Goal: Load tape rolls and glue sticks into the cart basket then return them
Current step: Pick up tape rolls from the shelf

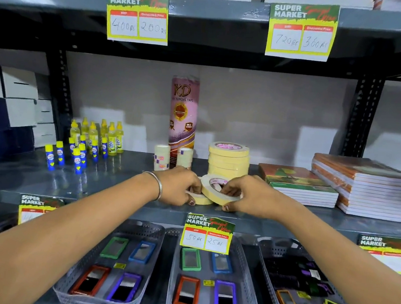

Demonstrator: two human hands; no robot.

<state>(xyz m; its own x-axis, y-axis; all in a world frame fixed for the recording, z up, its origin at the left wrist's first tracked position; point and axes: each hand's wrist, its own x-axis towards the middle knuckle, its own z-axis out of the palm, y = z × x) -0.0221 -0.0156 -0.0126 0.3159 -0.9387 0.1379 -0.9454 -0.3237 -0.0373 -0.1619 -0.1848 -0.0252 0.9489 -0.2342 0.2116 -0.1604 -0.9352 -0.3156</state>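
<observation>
Head view: both your hands sit at the shelf [93, 190] front edge. Left hand [179, 186] is closed on a flat tape roll [202, 199]. Right hand [246, 195] pinches a tilted roll [212, 188], fingertips in its core. That roll leans on the flat one; a stack [228, 160] stands just behind.

Handling, by judgement: rolls likely light, stiff, papery, not slippery. Take them across rim and core. Glue sticks [72, 154], far left, are small, smooth and easily toppled; pinch each by the body.

No cart in view.
</observation>
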